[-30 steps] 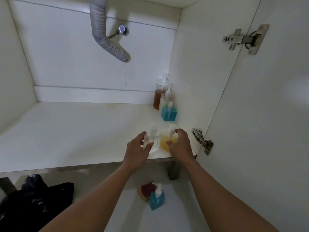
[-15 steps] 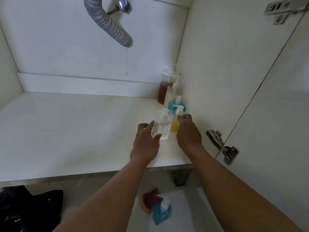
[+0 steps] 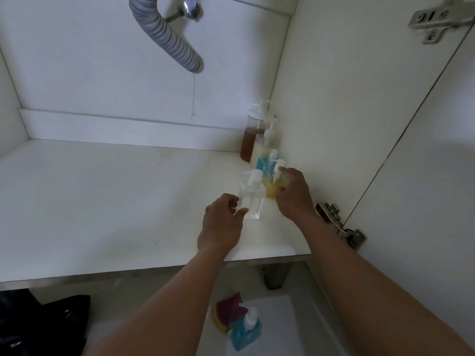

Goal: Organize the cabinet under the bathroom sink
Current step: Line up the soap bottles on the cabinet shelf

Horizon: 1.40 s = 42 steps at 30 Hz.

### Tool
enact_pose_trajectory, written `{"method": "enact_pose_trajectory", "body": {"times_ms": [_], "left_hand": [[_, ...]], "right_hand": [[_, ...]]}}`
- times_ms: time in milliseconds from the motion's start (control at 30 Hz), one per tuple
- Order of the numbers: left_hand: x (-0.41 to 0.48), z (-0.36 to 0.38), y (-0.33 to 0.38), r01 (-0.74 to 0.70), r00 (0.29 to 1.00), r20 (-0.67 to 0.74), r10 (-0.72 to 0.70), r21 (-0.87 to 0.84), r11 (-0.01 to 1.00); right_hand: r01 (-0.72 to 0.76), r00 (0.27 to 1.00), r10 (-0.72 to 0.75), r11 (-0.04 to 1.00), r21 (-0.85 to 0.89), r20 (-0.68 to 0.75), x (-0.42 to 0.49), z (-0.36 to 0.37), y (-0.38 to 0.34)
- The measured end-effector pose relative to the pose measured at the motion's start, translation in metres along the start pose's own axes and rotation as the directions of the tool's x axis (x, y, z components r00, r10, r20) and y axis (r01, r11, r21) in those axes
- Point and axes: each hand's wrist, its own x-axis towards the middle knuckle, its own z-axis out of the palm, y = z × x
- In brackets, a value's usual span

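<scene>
Clear bottle (image 3: 251,200), yellow bottle (image 3: 270,192) deeper inside, both upright

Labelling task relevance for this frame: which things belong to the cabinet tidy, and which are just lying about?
Job: clear square plastic pump bottle, yellow pump bottle, blue square shelf bottle, tall amber pump bottle, blue floor bottle, magenta-and-yellow sponge.
Lying about: grey corrugated drain hose, black bag, metal door hinge.

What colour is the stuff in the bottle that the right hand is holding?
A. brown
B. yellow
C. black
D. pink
B: the right hand curls round the yellow bottle, which stands beside the clear bottle on the cabinet floor.
</scene>
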Motion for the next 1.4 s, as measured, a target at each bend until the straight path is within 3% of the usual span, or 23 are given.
{"method": "enact_pose_trajectory", "body": {"times_ms": [67, 133, 267, 533, 633, 867, 1233, 1333, 1400], "left_hand": [[-0.001, 0.0, 0.002, -0.014, 1.0, 0.028, 0.014, 0.026, 1.0], [-0.003, -0.001, 0.004, -0.05, 0.996, 0.082, 0.04, 0.127, 0.991], [-0.006, -0.001, 0.006, -0.133, 0.98, 0.179, 0.087, 0.265, 0.955], [-0.004, -0.001, 0.003, -0.077, 0.992, 0.115, 0.058, 0.166, 0.983], [-0.004, 0.0, 0.003, -0.071, 0.993, 0.109, 0.055, 0.157, 0.985], [-0.003, 0.001, 0.002, -0.079, 0.993, 0.096, 0.065, 0.156, 0.985], [0.0, 0.003, -0.001, -0.084, 0.994, 0.081, 0.074, 0.139, 0.987], [0.0, 0.003, -0.001, -0.089, 0.994, 0.078, 0.078, 0.14, 0.986], [0.0, 0.003, -0.001, -0.096, 0.994, 0.074, 0.086, 0.143, 0.985]], "right_hand": [[-0.019, 1.0, 0.023, 0.974, 0.227, -0.014, -0.012, -0.007, -0.007], [-0.033, 0.999, 0.021, 0.965, 0.262, 0.049, -0.023, -0.004, -0.009], [-0.024, 0.998, 0.036, 0.982, 0.189, -0.058, -0.033, 0.008, -0.01], [-0.129, 0.962, 0.141, 0.989, 0.069, -0.233, -0.012, -0.002, -0.007], [-0.083, 0.954, 0.08, 0.997, 0.004, -0.289, -0.012, -0.003, -0.006], [-0.097, 0.987, 0.044, 0.933, -0.346, -0.158, -0.032, 0.011, -0.002], [-0.176, 0.983, 0.157, 0.953, -0.245, -0.094, -0.032, 0.021, 0.018], [-0.111, 0.98, 0.079, 0.979, -0.173, -0.183, -0.035, 0.019, 0.016], [-0.04, 0.987, 0.007, 0.978, -0.205, -0.163, -0.041, 0.023, 0.014]]}}
